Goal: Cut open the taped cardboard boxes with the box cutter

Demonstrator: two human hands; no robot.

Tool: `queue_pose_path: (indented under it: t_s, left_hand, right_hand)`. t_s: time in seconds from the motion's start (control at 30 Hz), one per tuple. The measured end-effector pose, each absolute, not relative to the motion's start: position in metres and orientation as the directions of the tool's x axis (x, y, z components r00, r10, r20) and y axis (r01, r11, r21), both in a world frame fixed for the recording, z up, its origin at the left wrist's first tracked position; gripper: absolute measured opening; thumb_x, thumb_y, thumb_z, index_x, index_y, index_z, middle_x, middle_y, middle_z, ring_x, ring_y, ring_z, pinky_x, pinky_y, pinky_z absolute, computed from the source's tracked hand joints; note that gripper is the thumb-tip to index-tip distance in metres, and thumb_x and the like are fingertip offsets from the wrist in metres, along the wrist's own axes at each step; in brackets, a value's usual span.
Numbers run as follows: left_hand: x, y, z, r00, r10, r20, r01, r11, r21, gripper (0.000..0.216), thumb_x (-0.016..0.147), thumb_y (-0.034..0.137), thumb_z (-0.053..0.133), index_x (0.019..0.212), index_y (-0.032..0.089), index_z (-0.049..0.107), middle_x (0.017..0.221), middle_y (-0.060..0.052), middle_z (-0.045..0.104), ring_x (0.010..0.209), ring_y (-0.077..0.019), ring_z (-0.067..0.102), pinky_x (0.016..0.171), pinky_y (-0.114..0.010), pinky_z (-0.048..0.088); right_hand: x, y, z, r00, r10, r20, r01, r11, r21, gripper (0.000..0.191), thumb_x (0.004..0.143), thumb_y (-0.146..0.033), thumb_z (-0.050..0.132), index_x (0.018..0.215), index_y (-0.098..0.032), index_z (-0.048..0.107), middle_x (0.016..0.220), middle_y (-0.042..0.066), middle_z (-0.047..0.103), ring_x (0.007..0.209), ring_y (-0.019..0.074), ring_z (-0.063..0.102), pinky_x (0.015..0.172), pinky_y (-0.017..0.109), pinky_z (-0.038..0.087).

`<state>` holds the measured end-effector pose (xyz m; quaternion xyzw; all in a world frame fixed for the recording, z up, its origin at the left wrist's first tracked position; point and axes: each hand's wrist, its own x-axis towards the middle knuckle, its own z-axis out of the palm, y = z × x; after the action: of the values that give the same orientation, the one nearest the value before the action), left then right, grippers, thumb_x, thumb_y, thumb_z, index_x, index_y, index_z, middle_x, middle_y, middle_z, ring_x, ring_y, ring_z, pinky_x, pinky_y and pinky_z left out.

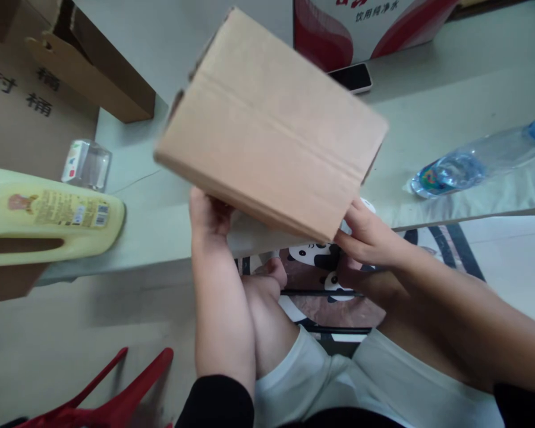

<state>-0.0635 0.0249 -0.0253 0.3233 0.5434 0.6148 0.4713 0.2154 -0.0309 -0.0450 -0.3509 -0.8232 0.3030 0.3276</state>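
A plain brown cardboard box (271, 125) is held up in front of me, tilted, over the near edge of the table. My left hand (208, 213) grips it from below at its lower left, with most of the fingers hidden under the box. At the lower right corner, my right hand (366, 233) holds the box by its edge, fingers bent around it. Flaps or torn edges show along the box's upper left side. What is inside cannot be seen.
The cloth-covered table (463, 113) bears a water bottle (459, 166) lying at right, a phone (355, 78), a red-and-white carton (339, 30), a yellow jug (57, 217), a small clear container (87, 165) and an open cardboard carton (111, 77). A red stool (111, 398) stands lower left.
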Motion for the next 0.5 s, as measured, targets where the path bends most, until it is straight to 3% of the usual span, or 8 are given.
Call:
queue_pose_path:
  t_s: [0.1, 0.2, 0.37, 0.5]
  left_hand:
    - [-0.058, 0.025, -0.032, -0.117, 0.944, -0.309, -0.231, 0.277, 0.933, 0.051, 0.081, 0.067, 0.058, 0.098, 0.020, 0.068, 0.098, -0.010, 0.076, 0.105, -0.0298, 0.070, 0.075, -0.036, 0.060]
    - [-0.055, 0.024, -0.034, 0.060, 0.897, -0.437, -0.116, 0.442, 0.890, 0.071, 0.081, 0.082, 0.044, 0.096, 0.017, 0.070, 0.083, -0.014, 0.074, 0.091, -0.0321, 0.073, 0.063, -0.036, 0.057]
    - [-0.054, 0.015, -0.028, 0.206, 0.786, -0.584, 0.145, 0.565, 0.812, 0.079, 0.081, 0.087, 0.040, 0.104, 0.018, 0.070, 0.073, -0.012, 0.071, 0.054, -0.0213, 0.066, 0.039, -0.027, 0.036]
    - [-0.055, 0.011, -0.025, 0.273, 0.680, -0.681, 0.396, 0.566, 0.723, 0.075, 0.080, 0.086, 0.046, 0.092, 0.016, 0.071, 0.070, -0.011, 0.071, 0.039, -0.0126, 0.053, 0.037, -0.024, 0.021]
  right_hand:
    - [0.217, -0.032, -0.052, -0.508, 0.790, 0.343, 0.400, 0.569, -0.719, 0.081, 0.096, -0.029, 0.051, 0.164, -0.033, 0.009, 0.172, 0.003, 0.007, 0.160, 0.0289, 0.012, 0.129, 0.054, 0.024]
    - [0.219, -0.033, -0.054, -0.437, 0.827, 0.353, 0.380, 0.526, -0.761, 0.080, 0.097, -0.038, 0.053, 0.164, -0.035, 0.008, 0.171, 0.001, 0.017, 0.158, 0.0261, 0.020, 0.130, 0.050, 0.023]
    - [0.218, -0.035, -0.051, -0.269, 0.914, 0.304, 0.337, 0.384, -0.859, 0.060, 0.101, -0.050, 0.042, 0.157, -0.032, 0.032, 0.161, 0.004, 0.041, 0.150, 0.0236, 0.040, 0.126, 0.045, 0.034]
    - [0.218, -0.034, -0.050, -0.110, 0.949, 0.296, 0.274, 0.315, -0.909, 0.047, 0.102, -0.055, 0.035, 0.137, -0.030, 0.056, 0.141, 0.005, 0.061, 0.135, 0.0248, 0.056, 0.119, 0.047, 0.043]
